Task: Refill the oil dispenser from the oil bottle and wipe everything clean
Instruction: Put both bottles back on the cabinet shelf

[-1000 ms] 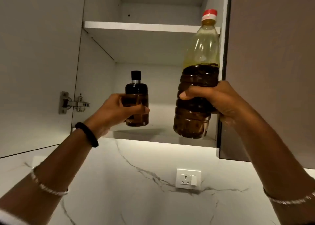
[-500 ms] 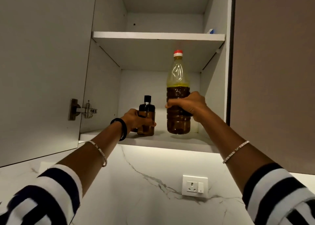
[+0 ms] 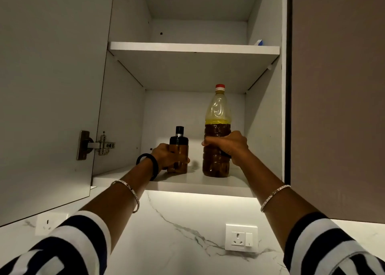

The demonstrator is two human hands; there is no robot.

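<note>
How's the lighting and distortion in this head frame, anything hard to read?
Head view: dim overall; an under-cabinet strip lights the marble wall brightly, while the cabinet interior stays shadowed. Wide-angle bending shows at the door edges. Dispenser and bottle read sharp; both hands look dark.

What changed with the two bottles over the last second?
Both went deeper into the cabinet and down: the oil dispenser in the left hand and the oil bottle in the right hand were held up in front of it, and now stand on the lower shelf. Both hands still grip them; the door stays open.
</note>
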